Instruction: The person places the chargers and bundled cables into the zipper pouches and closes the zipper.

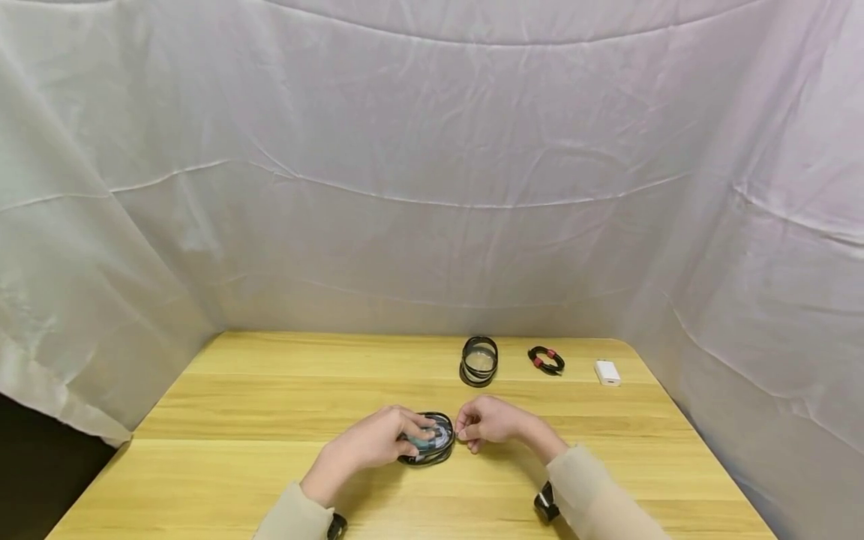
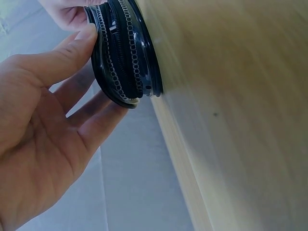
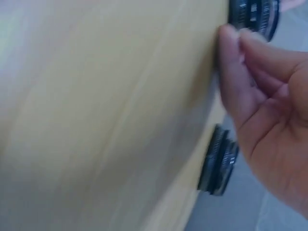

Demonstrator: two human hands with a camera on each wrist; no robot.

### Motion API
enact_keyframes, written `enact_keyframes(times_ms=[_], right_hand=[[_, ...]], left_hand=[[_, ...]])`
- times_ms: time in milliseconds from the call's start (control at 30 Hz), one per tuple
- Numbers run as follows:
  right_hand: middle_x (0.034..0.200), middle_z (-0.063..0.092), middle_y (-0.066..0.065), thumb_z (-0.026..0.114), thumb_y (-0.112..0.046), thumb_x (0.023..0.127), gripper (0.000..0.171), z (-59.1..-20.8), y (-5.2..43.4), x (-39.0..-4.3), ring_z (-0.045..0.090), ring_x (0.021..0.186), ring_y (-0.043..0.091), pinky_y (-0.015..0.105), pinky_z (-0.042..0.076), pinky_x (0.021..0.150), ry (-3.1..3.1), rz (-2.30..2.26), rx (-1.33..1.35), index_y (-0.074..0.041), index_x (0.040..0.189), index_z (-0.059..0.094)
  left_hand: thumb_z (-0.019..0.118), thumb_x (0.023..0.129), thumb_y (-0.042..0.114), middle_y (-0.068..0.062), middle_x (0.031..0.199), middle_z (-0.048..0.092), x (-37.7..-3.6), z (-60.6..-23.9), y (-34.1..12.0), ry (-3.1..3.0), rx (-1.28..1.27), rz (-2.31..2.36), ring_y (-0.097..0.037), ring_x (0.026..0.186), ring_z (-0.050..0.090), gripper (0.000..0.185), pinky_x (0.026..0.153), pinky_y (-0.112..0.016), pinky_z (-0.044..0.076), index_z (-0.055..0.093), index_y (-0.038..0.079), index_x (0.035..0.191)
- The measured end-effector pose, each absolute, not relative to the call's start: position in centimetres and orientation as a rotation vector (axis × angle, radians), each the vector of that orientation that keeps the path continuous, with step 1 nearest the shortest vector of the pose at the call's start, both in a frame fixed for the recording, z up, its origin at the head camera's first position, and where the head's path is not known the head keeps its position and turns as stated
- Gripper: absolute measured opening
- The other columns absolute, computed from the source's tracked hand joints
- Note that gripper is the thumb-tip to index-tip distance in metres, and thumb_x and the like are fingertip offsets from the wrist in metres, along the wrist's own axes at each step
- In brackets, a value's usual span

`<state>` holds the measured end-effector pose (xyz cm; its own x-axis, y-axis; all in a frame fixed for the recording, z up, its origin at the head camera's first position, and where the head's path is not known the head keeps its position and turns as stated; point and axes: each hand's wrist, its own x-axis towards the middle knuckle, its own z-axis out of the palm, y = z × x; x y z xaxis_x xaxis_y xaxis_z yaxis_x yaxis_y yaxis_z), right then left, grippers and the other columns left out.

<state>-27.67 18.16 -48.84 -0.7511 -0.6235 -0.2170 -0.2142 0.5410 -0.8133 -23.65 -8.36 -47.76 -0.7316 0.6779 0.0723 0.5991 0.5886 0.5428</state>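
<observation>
A round, clear-topped zip case (image 1: 442, 444) with black trim sits on the wooden table, bluish and white contents showing through its top. My left hand (image 1: 385, 439) grips it, fingers spread over the top and thumb at the near rim. In the left wrist view the black zip runs round the case's side (image 2: 120, 53) between two rows of stitching. At the right edge of the case my right hand (image 1: 491, 421) has thumb and forefinger pinched together by the zip. The small pull between these fingertips (image 3: 228, 36) is mostly hidden.
Behind the right hand, towards the back edge, stands a second round clear case (image 1: 479, 380) with black trim. To its right lie a coiled black cable (image 1: 547, 370) with red ties and a white charger plug (image 1: 607, 373). Pale cloth (image 1: 432, 247) hangs around the table (image 1: 283, 409).
</observation>
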Motion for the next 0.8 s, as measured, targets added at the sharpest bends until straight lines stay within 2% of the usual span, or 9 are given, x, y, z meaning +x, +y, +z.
enact_keyframes(times_ms=[467,800], right_hand=[[0.079,0.066,0.008,0.066,0.008,0.096,0.014,-47.6,17.2,-25.7,0.067,0.068,0.020,0.033,0.062,0.062,2.494,-1.016,-0.670,-0.001,0.085,0.066],[0.078,0.066,0.008,0.067,0.008,0.095,0.013,-47.6,17.4,-25.4,0.066,0.066,0.017,0.030,0.062,0.059,2.479,-1.051,-0.668,0.000,0.085,0.067]], left_hand=[[0.081,0.087,0.012,0.006,0.139,0.067,-23.4,-47.5,-8.2,2.685,1.052,0.815,-0.028,0.132,0.059,0.034,0.114,-0.053,0.044,0.077,0.015,0.121],[0.081,0.088,0.011,0.005,0.138,0.067,-23.6,-47.5,-8.2,2.685,1.075,0.815,-0.027,0.131,0.060,0.033,0.111,-0.045,0.049,0.077,0.013,0.121]])
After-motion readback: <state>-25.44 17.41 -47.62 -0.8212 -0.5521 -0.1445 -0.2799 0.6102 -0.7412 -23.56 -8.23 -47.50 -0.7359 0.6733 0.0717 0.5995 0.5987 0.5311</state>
